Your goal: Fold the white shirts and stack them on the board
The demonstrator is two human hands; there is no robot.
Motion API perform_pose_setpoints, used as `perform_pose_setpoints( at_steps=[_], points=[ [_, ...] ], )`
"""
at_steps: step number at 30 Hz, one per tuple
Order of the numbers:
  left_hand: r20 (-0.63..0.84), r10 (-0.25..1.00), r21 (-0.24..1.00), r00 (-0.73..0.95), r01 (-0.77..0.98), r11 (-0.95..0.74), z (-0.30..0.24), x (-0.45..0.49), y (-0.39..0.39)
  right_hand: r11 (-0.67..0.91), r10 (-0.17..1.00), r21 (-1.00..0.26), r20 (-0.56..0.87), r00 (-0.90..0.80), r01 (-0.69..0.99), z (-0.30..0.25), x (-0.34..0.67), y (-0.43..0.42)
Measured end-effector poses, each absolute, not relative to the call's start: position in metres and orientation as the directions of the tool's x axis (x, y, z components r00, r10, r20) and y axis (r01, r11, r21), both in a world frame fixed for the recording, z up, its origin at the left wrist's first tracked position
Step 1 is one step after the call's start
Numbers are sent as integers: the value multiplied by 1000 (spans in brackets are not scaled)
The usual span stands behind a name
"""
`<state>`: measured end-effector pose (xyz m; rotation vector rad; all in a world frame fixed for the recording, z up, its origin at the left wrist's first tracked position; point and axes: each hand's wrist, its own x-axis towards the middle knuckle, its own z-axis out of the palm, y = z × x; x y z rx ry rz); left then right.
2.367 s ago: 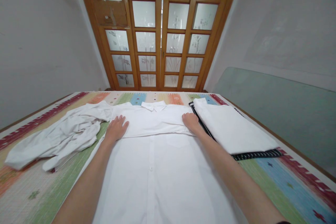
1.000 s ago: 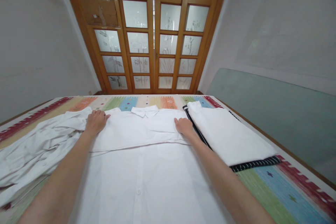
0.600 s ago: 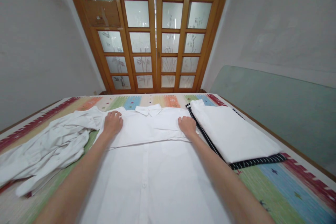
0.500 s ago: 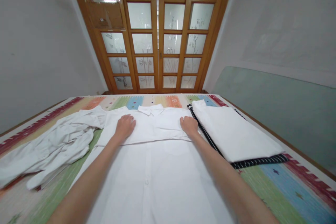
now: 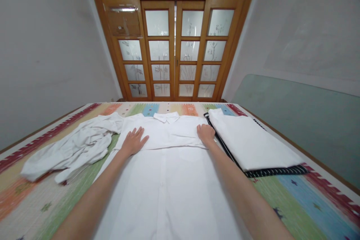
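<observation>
A white collared shirt [image 5: 168, 180] lies spread out in front of me, its collar at the far end. A loose fold of its cloth runs across the chest. On the left part of the chest rests my left hand [image 5: 134, 141], flat with fingers spread. My right hand [image 5: 206, 134] is curled closed at the right side of the shirt, with cloth at its fingers; the fingertips are mostly hidden. Both forearms reach over the lower part of the shirt.
To the left lies a crumpled white garment [image 5: 75, 142]. A folded white garment [image 5: 250, 138] sits on black striped cloth [image 5: 277, 172] at the right. Beneath is a colourful striped cover [image 5: 298, 195]. Beyond stand wooden glass-paned doors [image 5: 174, 3]; a pale green panel [image 5: 295, 108] runs along the right.
My left hand has opened from a closed grip and now lies flat with its fingers spread. My right hand stays closed at the shirt. The view has shifted slightly.
</observation>
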<state>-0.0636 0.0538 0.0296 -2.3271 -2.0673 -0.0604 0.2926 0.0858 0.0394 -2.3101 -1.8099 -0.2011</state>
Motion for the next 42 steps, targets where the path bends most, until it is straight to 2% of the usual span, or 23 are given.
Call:
perform_pose_setpoints(
  at_steps=[3,5,11,14,17,24,29,36,42],
  points=[
    [87,993,-10,80,997,-79,29,-57,46,-200,892,-53,404,205,978,41,290,81],
    [102,993,-15,62,998,-61,30,-53,42,-118,894,-7,435,109,993,43,287,77],
    [95,994,-18,52,999,-50,33,-48,39,153,942,21,298,-152,988,43,275,57],
    [102,994,-8,50,999,-49,33,-49,40,275,935,-14,236,-264,961,35,267,42],
    [106,993,8,49,999,-51,31,-51,41,330,934,-60,163,-317,942,26,267,31],
    [135,990,36,45,998,-50,27,-50,39,261,965,-83,39,-259,962,29,295,46],
    [120,993,41,5,999,-10,27,-41,33,292,956,-87,17,-292,952,33,302,56],
    [126,992,35,6,999,-11,29,-37,28,319,946,-15,62,-318,948,28,302,50],
    [195,978,-20,67,998,-64,23,-25,3,371,918,18,145,-370,928,20,303,37]
  ],
)
